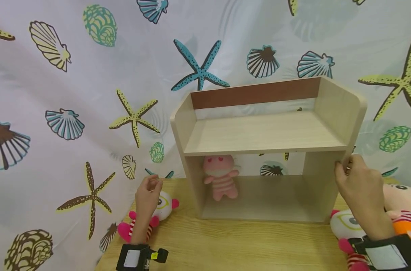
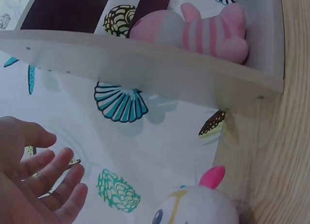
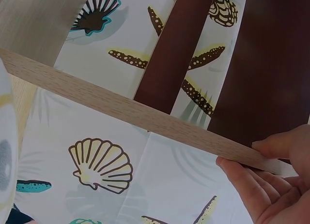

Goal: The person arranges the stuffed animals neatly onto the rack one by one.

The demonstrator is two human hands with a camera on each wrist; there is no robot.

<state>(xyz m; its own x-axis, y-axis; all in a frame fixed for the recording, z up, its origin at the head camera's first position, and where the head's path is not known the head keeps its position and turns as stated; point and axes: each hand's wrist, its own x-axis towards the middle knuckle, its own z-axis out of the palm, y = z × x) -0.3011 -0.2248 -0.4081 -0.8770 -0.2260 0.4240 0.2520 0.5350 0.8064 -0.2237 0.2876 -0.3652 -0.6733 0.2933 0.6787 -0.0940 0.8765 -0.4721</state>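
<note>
Head view, with hours counted from the middle of the wooden shelf (image 1: 264, 137): at 8 o'clock is the left hand (image 1: 147, 197), its fingers bent but gripping nothing. Left wrist view shows them slightly parted and away from the side panel, so they lend the shelf no support. A white-headed toy (image 1: 165, 210) is partly hidden behind that hand, outside the shelf.

Next comes the shelf itself, upright on the table (image 1: 246, 248) before a patterned cloth (image 1: 232, 19). Its front faces the person, which probably keeps both levels within reach. Inside the lower compartment, towards 8 o'clock, a pink toy (image 1: 222, 178) is upright beside the left wall; whether it leans there for balance I cannot tell.

At 4 o'clock the right hand (image 1: 362, 192) pinches the front edge of the right side panel, thumb on the inner face and fingers on the outer; such a slim edge likely offers an easy hold for steadying the shelf. Another white-headed toy (image 1: 346, 223) is at that hand's 7 o'clock, and farther right, at its 4 o'clock, a doll in orange (image 1: 407, 216).
</note>
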